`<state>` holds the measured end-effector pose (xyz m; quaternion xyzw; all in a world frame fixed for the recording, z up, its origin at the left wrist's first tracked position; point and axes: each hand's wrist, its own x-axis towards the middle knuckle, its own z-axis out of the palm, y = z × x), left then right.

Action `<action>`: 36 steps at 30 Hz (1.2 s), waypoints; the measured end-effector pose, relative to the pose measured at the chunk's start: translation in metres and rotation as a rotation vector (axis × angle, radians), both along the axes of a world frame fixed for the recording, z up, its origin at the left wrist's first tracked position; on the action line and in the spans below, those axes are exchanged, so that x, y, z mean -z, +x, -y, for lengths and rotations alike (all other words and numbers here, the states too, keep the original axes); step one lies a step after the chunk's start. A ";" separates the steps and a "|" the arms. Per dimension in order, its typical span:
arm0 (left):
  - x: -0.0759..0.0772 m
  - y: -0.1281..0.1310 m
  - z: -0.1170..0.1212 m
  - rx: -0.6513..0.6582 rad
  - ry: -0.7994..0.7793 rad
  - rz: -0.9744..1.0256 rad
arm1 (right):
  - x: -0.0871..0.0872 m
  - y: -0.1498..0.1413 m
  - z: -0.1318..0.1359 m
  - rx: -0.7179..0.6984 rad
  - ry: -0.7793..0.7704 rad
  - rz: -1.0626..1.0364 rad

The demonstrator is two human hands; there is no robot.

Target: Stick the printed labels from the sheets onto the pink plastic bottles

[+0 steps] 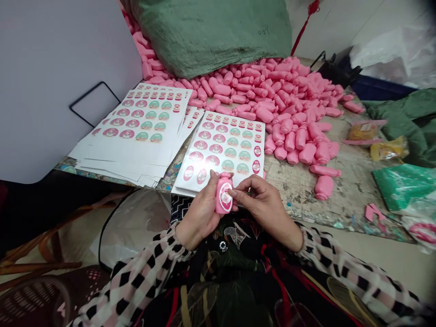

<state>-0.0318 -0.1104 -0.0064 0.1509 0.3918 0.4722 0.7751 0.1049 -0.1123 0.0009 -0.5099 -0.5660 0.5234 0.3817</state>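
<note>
Sticker sheets [136, 131] left of bottles [289, 113] (heaped)

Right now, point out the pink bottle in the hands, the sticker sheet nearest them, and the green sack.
pink bottle [225, 197], head view, on the round label on its front
sticker sheet [221, 147], head view, on the middle of its printed stickers
green sack [211, 36], head view, on its upper middle

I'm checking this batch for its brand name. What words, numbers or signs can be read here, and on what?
Nothing can be quoted with confidence.
Pink bottle label: too blurred to read.
Sticker sheets: print too small to read.
Green sack: small dark marking, too blurred to read.
Yellow packet: print too small to read.
</note>
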 end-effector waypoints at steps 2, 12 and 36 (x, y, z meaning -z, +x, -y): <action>0.000 0.000 0.000 -0.002 0.006 -0.018 | 0.001 0.000 0.000 0.005 0.008 0.020; -0.005 -0.001 0.002 0.066 0.088 -0.016 | 0.005 0.004 -0.002 0.013 0.081 0.165; -0.008 -0.017 0.011 0.337 0.164 -0.230 | 0.019 0.030 -0.017 0.033 0.237 0.260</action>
